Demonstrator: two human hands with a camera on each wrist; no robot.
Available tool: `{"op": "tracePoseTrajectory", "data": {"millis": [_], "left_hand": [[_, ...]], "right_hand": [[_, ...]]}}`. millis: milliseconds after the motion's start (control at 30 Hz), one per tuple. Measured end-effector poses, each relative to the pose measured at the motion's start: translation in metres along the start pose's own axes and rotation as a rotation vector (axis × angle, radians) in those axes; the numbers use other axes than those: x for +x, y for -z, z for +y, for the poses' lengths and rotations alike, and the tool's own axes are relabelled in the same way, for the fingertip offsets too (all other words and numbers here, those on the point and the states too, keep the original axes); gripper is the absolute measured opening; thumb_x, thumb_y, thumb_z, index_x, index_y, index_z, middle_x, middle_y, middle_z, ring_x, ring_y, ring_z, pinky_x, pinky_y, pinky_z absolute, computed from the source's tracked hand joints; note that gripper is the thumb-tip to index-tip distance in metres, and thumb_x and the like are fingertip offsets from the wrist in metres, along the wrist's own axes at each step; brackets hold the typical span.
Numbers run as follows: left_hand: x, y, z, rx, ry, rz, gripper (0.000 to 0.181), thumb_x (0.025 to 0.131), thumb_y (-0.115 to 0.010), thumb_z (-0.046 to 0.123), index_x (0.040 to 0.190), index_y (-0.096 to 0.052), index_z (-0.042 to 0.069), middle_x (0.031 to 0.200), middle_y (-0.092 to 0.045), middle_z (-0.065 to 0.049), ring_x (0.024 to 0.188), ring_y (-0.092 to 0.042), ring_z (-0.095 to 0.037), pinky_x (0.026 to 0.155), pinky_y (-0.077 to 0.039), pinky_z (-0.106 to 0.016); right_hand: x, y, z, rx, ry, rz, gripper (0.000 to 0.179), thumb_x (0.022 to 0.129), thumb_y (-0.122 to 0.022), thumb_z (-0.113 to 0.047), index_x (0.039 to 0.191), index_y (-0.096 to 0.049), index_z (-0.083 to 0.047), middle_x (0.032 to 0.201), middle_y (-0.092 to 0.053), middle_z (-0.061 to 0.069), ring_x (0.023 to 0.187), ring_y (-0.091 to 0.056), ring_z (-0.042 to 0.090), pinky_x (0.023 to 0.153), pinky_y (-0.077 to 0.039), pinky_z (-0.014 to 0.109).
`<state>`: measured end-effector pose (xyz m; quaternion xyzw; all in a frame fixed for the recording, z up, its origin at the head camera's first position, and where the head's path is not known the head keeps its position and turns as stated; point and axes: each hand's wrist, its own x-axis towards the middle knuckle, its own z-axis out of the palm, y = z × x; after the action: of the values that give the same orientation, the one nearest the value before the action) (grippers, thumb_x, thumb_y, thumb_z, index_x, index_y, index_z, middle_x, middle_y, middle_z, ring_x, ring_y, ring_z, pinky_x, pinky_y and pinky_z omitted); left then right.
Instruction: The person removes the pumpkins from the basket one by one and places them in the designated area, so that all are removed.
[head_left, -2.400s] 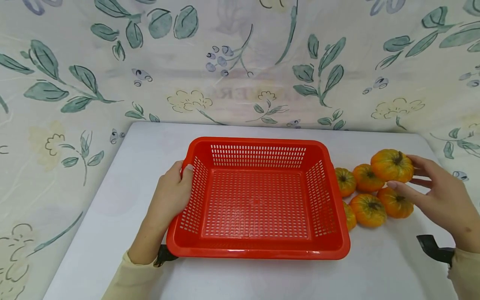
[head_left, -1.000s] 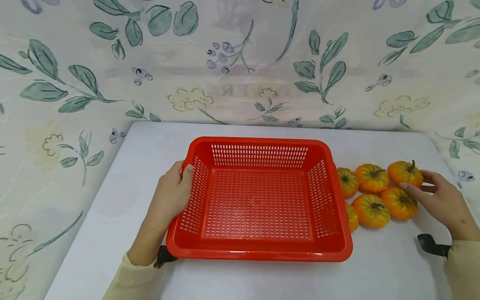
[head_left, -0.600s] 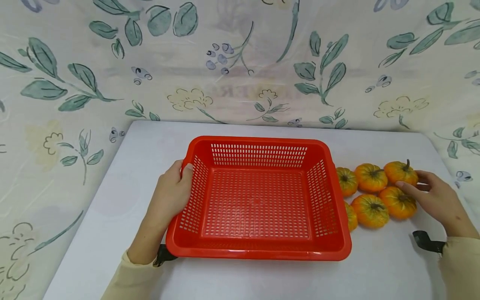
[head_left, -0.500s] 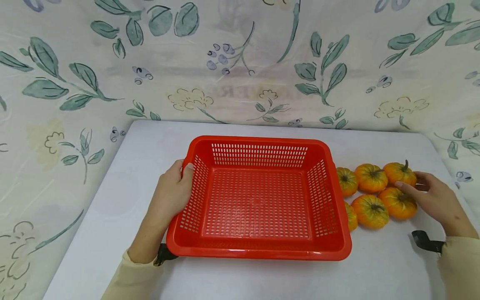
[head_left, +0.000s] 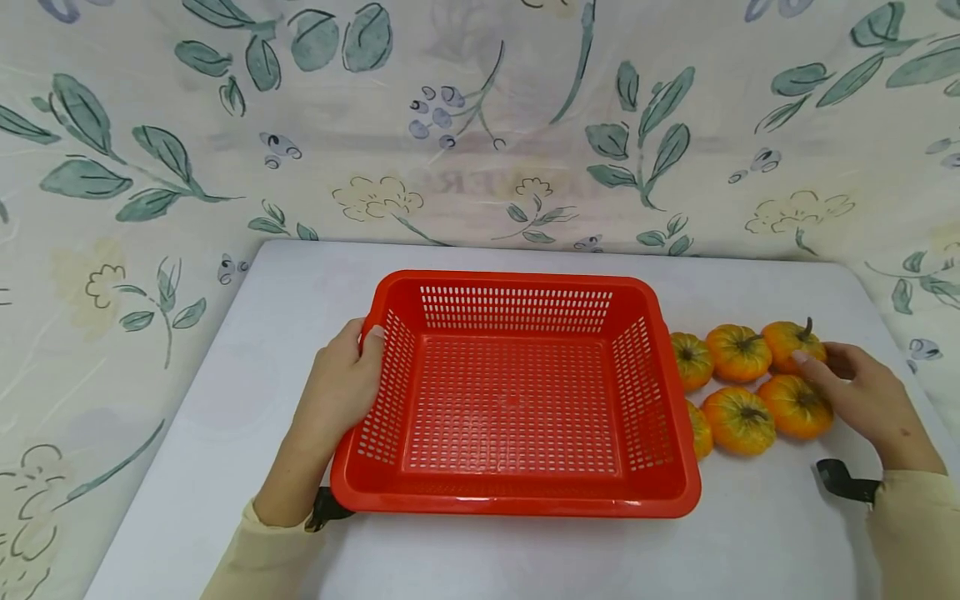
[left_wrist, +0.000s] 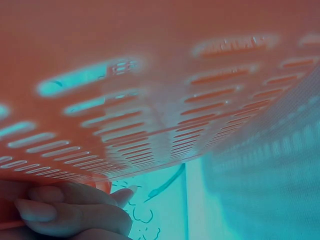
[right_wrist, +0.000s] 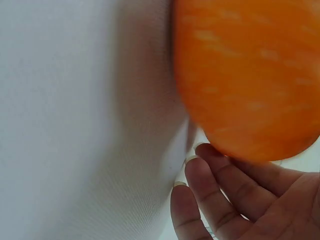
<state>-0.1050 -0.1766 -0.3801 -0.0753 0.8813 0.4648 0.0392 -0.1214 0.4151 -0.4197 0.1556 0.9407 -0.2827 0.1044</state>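
Observation:
In the head view a red plastic basket (head_left: 513,400) with slotted walls stands mid-table, its inside bare. My left hand (head_left: 341,383) grips its left rim, thumb over the edge; in the left wrist view the curled fingers (left_wrist: 75,210) lie under the rim beside the slotted wall. To the right, my right hand (head_left: 862,392) holds a small orange pumpkin (head_left: 793,343) at the back right of a group, thumb on its near side and fingers around its right. Another pumpkin (head_left: 797,407) sits just in front of it. Fingers (right_wrist: 200,185) show beside a blurred orange pumpkin (right_wrist: 255,75) in the right wrist view.
More pumpkins stand in two rows, such as one in the back row (head_left: 738,353) and one in front (head_left: 738,421); the basket's right rim partly hides the leftmost ones. The white table (head_left: 525,554) meets a floral cloth (head_left: 480,158) behind and at the left.
My right hand has lowered the pumpkin from above the group to the back row's right end, then shifted it slightly left against its neighbour. The left hand and basket have stayed in place.

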Motion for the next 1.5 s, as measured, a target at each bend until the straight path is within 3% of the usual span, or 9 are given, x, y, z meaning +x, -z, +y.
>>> {"op": "tracePoseTrajectory", "data": {"millis": [500, 733, 1067, 1200, 1367, 1433, 1500], "left_hand": [[0.000, 0.000, 0.000, 0.011, 0.001, -0.001, 0.054, 0.112, -0.038, 0.040, 0.150, -0.045, 0.001, 0.105, -0.067, -0.024, 0.067, -0.073, -0.026, 0.053, -0.063, -0.040], [0.000, 0.001, -0.001, -0.010, 0.000, -0.005, 0.054, 0.112, -0.039, 0.040, 0.150, -0.045, 0.002, 0.107, -0.067, -0.025, 0.067, -0.073, -0.027, 0.053, -0.063, -0.041], [0.005, 0.010, -0.009, -0.187, 0.049, -0.108, 0.062, 0.110, -0.042, 0.050, 0.153, -0.041, 0.006, 0.115, -0.064, -0.027, 0.082, -0.074, -0.033, 0.064, -0.065, -0.046], [0.004, 0.016, -0.010, -0.224, 0.037, -0.142, 0.066, 0.110, -0.039, 0.053, 0.154, -0.040, 0.004, 0.118, -0.062, -0.027, 0.085, -0.074, -0.031, 0.068, -0.065, -0.044], [-0.001, 0.028, -0.018, -0.160, -0.033, -0.117, 0.063, 0.113, -0.029, 0.047, 0.151, -0.044, -0.001, 0.118, -0.061, -0.025, 0.095, -0.067, -0.024, 0.076, -0.062, -0.031], [-0.005, 0.032, -0.024, -0.096, -0.066, -0.069, 0.062, 0.113, -0.027, 0.045, 0.151, -0.045, -0.001, 0.115, -0.063, -0.023, 0.096, -0.064, -0.025, 0.078, -0.060, -0.030], [-0.010, 0.037, -0.030, -0.001, -0.091, 0.002, 0.061, 0.113, -0.026, 0.045, 0.151, -0.046, 0.000, 0.113, -0.064, -0.022, 0.098, -0.063, -0.030, 0.080, -0.059, -0.038]], "right_hand": [[-0.005, -0.002, 0.001, 0.047, -0.036, 0.008, 0.098, 0.105, -0.045, -0.062, 0.156, -0.017, 0.017, 0.150, -0.027, 0.047, 0.133, -0.029, 0.065, 0.106, -0.031, 0.079], [-0.010, -0.004, 0.003, 0.047, -0.044, 0.043, 0.095, 0.107, -0.038, -0.062, 0.156, -0.017, 0.017, 0.150, -0.028, 0.047, 0.132, -0.031, 0.065, 0.103, -0.036, 0.079], [-0.019, -0.007, 0.005, 0.058, -0.052, 0.061, 0.090, 0.109, -0.030, -0.060, 0.158, -0.016, 0.014, 0.151, -0.028, 0.047, 0.131, -0.031, 0.065, 0.102, -0.036, 0.079], [-0.027, -0.008, 0.005, 0.040, -0.026, 0.060, 0.087, 0.110, -0.030, -0.058, 0.158, -0.016, 0.014, 0.149, -0.029, 0.047, 0.131, -0.031, 0.066, 0.100, -0.036, 0.080], [-0.039, -0.010, 0.002, 0.032, 0.006, 0.079, 0.081, 0.112, -0.029, -0.054, 0.160, -0.018, 0.010, 0.153, -0.027, 0.046, 0.133, -0.029, 0.067, 0.101, -0.033, 0.082], [-0.044, -0.013, 0.001, 0.027, 0.032, 0.101, 0.077, 0.113, -0.029, -0.051, 0.160, -0.019, 0.009, 0.155, -0.026, 0.044, 0.135, -0.029, 0.066, 0.101, -0.033, 0.082], [-0.050, -0.016, 0.000, 0.013, 0.071, 0.130, 0.074, 0.114, -0.029, -0.048, 0.160, -0.019, 0.009, 0.157, -0.024, 0.043, 0.136, -0.028, 0.066, 0.103, -0.031, 0.082]]}}
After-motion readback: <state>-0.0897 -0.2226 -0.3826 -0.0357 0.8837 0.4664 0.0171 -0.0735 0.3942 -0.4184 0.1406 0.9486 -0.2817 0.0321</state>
